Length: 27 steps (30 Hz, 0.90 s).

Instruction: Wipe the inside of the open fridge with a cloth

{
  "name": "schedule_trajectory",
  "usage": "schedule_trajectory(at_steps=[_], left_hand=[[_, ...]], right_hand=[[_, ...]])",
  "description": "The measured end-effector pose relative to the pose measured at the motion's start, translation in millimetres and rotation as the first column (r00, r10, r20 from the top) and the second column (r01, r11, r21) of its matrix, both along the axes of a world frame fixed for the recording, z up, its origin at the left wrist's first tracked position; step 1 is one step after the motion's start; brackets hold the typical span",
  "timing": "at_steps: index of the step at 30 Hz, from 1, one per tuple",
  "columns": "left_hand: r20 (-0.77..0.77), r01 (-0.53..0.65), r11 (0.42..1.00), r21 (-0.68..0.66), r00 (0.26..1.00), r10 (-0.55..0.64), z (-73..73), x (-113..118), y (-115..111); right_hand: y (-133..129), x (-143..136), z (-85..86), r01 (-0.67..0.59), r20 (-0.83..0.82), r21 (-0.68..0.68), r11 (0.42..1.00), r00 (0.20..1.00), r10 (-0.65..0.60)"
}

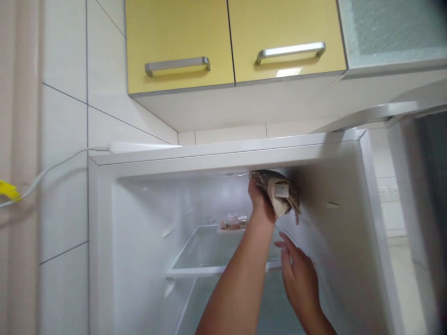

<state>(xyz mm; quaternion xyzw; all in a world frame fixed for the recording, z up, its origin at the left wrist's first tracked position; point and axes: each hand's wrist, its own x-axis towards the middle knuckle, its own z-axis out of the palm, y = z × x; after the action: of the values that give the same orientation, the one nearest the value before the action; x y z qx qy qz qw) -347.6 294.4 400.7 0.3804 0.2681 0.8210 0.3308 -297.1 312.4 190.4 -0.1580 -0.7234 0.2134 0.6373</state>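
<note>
My left hand (259,197) reaches deep into the open refrigerator (139,223) and is closed on a brown and beige cloth (281,190) with a pale label. The bunched cloth is up near the ceiling of the compartment, close to the right inner wall; I cannot tell whether it touches either surface. Below it, my right hand (302,277) is open, its fingers stretched toward the left and nothing in them. A glass shelf (195,249) with a white front edge lies beneath my left forearm. Part of the cloth is hidden by my left hand.
A clear-wrapped food tray (233,224) sits at the back of the shelf. Yellow cabinets (181,37) with metal handles hang above the refrigerator. Its door (419,195) stands open at the right. A white cable (63,163) runs along the left wall.
</note>
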Motion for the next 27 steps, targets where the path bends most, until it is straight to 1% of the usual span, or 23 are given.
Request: schedule_trajectory(at_steps=[2, 3, 5, 6, 7, 8, 9, 10, 11, 12, 13, 14, 16, 17, 18, 19, 20, 21, 22, 23, 24, 25, 27], left_hand=[[0.046, 0.037, 0.999, -0.024, 0.998, -0.036, -4.9, 10.2, -19.1], [0.058, 0.014, 1.0, -0.012, 0.998, -0.013, -7.7, 13.9, -26.8], [0.025, -0.155, 0.987, 0.044, 0.988, 0.154, -13.8, 17.7, -39.2], [-0.02, -0.264, 0.962, 0.075, 0.964, 0.266, -16.8, 17.6, -44.4], [-0.088, -0.365, 0.926, 0.096, 0.924, 0.373, -19.5, 16.4, -49.6], [-0.179, -0.439, 0.893, 0.103, 0.875, 0.451, -22.0, 14.1, -55.2], [-0.29, -0.482, 0.871, 0.095, 0.824, 0.487, -24.6, 11.0, -61.8], [-0.414, -0.502, 0.862, 0.068, 0.772, 0.482, -27.5, 7.3, -69.8], [-0.533, -0.519, 0.854, 0.031, 0.714, 0.453, -31.4, 2.8, -79.7], [-0.634, -0.544, 0.839, -0.004, 0.65, 0.419, -36.9, -2.4, -91.8], [-0.721, -0.583, 0.812, -0.034, 0.577, 0.384, -44.8, -8.8, -106.3], [-0.784, -0.647, 0.761, -0.048, 0.496, 0.373, -55.5, -16.4, -122.9], [-0.87, -0.777, 0.629, -0.001, 0.311, 0.382, -86.3, -36.2, -160.6], [-0.903, -0.847, 0.529, 0.044, 0.193, 0.384, -105.9, -48.3, -180.1], [-0.919, -0.907, 0.406, 0.112, 0.06, 0.389, -127.4, -61.4, -198.9], [-0.92, -0.935, 0.28, 0.217, -0.1, 0.38, -149.5, -75.1, -216.1], [-0.899, -0.924, 0.17, 0.343, -0.271, 0.345, -171.0, -88.6, -231.1], [-0.844, -0.867, 0.088, 0.49, -0.447, 0.297, -190.6, -101.2, -243.5], [-0.764, -0.778, 0.056, 0.626, -0.597, 0.244, -207.2, -112.3, -253.0], [-0.676, -0.675, 0.076, 0.734, -0.714, 0.183, -220.3, -121.6, -259.8], [-0.605, -0.597, 0.095, 0.796, -0.786, 0.13, -229.7, -129.1, -264.2], [-0.542, -0.531, 0.12, 0.839, -0.834, 0.099, -236.0, -135.0, -266.4], [-0.483, -0.472, 0.138, 0.871, -0.873, 0.064, -242.2, -143.0, -266.6]], right_hand=[[-6.2, -5.4, 30.8, -0.172, -0.122, -0.095, 0.981, 0.98, 0.16], [-9.2, -8.6, 46.9, -0.242, -0.204, -0.141, 0.96, 0.956, 0.21], [-15.4, -13.4, 78.7, -0.392, -0.38, -0.227, 0.891, 0.878, 0.289], [-19.2, -13.8, 94.2, -0.505, -0.491, -0.237, 0.83, 0.799, 0.346], [-23.6, -12.3, 109.4, -0.629, -0.609, -0.218, 0.746, 0.685, 0.4], [-28.7, -8.7, 124.4, -0.746, -0.711, -0.17, 0.644, 0.546, 0.444], [-34.4, -3.0, 139.2, -0.838, -0.789, -0.104, 0.536, 0.397, 0.468], [-40.5, 4.6, 153.7, -0.899, -0.836, -0.035, 0.437, 0.266, 0.48], [-46.7, 13.3, 167.7, -0.931, -0.865, 0.035, 0.362, 0.153, 0.478], [-52.7, 22.5, 181.1, -0.941, -0.883, 0.109, 0.321, 0.056, 0.465], [-58.2, 31.3, 193.6, -0.945, -0.889, 0.169, 0.281, -0.022, 0.458], [-63.0, 38.8, 204.9, -0.943, -0.888, 0.214, 0.255, -0.079, 0.453], [-69.3, 47.6, 222.9, -0.936, -0.891, 0.254, 0.245, -0.128, 0.437], [-70.2, 48.1, 229.6, -0.93, -0.895, 0.262, 0.256, -0.135, 0.426], [-69.1, 45.6, 234.7, -0.925, -0.899, 0.267, 0.27, -0.139, 0.415], [-65.7, 40.3, 238.3, -0.919, -0.902, 0.274, 0.282, -0.145, 0.406], [-59.7, 32.4, 240.5, -0.915, -0.904, 0.284, 0.288, -0.155, 0.398], [-50.8, 22.1, 241.5, -0.913, -0.903, 0.293, 0.282, -0.168, 0.395], [-39.2, 9.6, 241.4, -0.916, -0.903, 0.299, 0.267, -0.181, 0.39], [-25.1, -4.7, 240.2, -0.921, -0.905, 0.3, 0.249, -0.192, 0.38], [-9.1, -20.2, 238.4, -0.929, -0.907, 0.296, 0.222, -0.2, 0.371], [8.2, -36.7, 236.0, -0.942, -0.911, 0.282, 0.183, -0.203, 0.36], [42.8, -70.6, 231.2, -0.964, -0.914, 0.245, 0.1, -0.196, 0.354]])
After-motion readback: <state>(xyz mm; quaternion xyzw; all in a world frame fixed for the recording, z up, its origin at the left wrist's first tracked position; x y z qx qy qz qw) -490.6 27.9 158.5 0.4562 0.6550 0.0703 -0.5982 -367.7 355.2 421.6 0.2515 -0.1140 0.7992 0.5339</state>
